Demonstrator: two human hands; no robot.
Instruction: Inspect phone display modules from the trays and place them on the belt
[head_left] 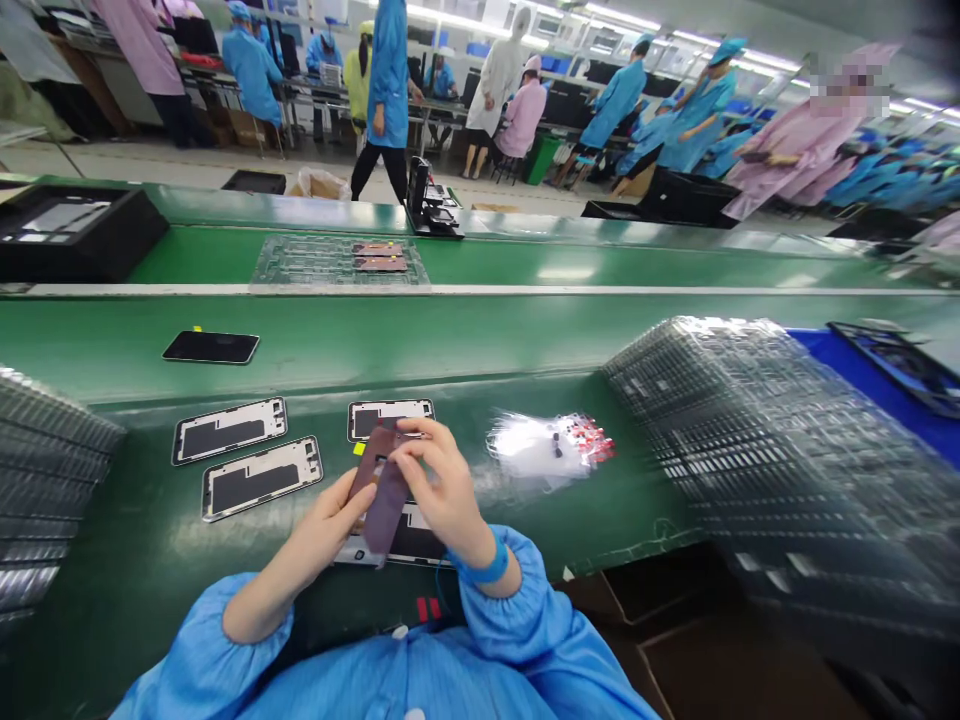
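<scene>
Between my hands, above the green bench, is a thin brownish-purple rectangular panel (367, 462) with a small dark cutout. My left hand (330, 515) is closed on its left edge, thumb on top. My right hand (442, 485) pinches the upper end of a purplish film-like strip (385, 512) that hangs over the panel; the fingers partly hide that end. Below them lies a phone housing (421, 540), partly covered by my hands. Another phone housing (394, 408) lies just beyond, beside a yellow tab (359, 449).
Two phone housings (231, 430) lie at left, and a dark-screened phone (211, 347) farther back. A pile of clear strips with red ends (551, 447) is at right. Stacked clear trays (720, 420) flank both sides. A clear tray (307, 262) with brownish panels sits behind the pale rail.
</scene>
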